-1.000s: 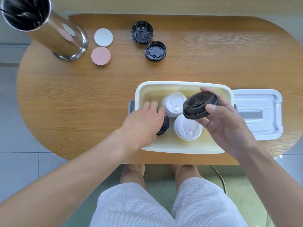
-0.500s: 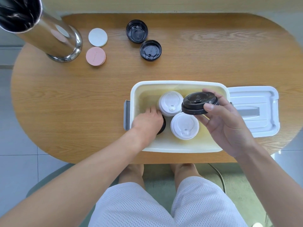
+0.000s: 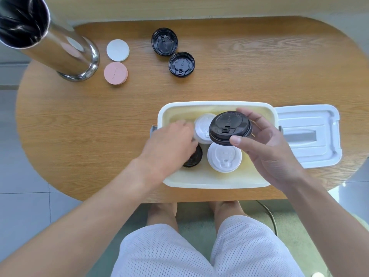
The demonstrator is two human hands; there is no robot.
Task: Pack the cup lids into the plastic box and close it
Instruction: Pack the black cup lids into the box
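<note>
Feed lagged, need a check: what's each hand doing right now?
Left hand: in the plastic box, over a black lid; grip cannot be told.
Right hand: holding another black lid.

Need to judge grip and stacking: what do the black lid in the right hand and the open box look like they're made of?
Black lid: looks like thin moulded plastic, slightly glossy, with embossed rings and a sip tab. Box: seems a thicker, cream, semi-translucent plastic, with smooth, rounded walls. Neither can be confirmed by look alone.

Faint marks on the pink coaster (image 3: 115,73), seemingly unreadable.
</note>
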